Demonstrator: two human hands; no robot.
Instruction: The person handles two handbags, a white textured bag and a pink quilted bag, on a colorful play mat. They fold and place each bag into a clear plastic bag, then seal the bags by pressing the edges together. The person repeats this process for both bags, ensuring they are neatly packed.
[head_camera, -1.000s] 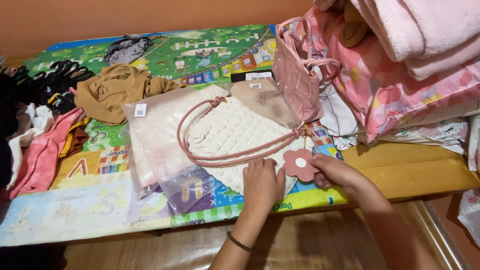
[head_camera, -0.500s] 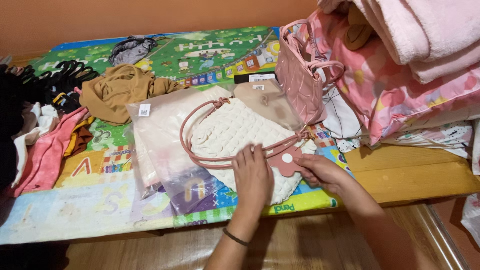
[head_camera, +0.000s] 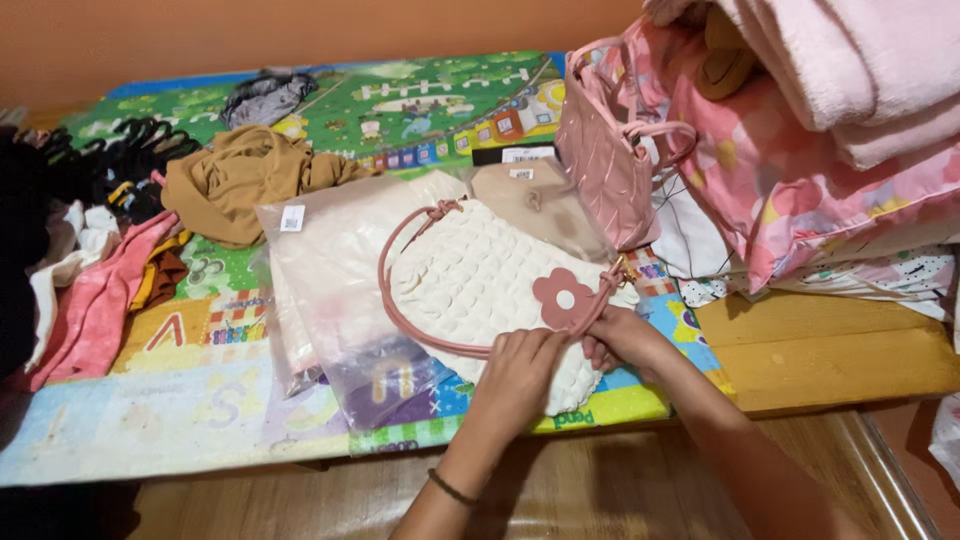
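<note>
Fingers of the left hand (head_camera: 525, 362) curl down onto the near edge of a cream quilted fabric handbag (head_camera: 480, 285), pinching its dusty-pink cord handle (head_camera: 400, 315) where the loop runs along that edge. Just beside it, touching, the right hand (head_camera: 618, 343) has its fingers bent and closed on the same cord, right under a pink felt flower charm with a white centre (head_camera: 563, 298) that lies flat on the bag's right side. The handbag lies on a frosted clear plastic pouch (head_camera: 320, 270), which is spread over a colourful printed children's play mat (head_camera: 180, 400) on a wooden platform (head_camera: 830, 350). Behind the handbag stands a glossy pink quilted tote (head_camera: 605, 150), leaning against a stack of pink floral bedding (head_camera: 800, 170). A crumpled mustard-brown garment (head_camera: 240, 180) lies to the left, well apart from both hands.
</note>
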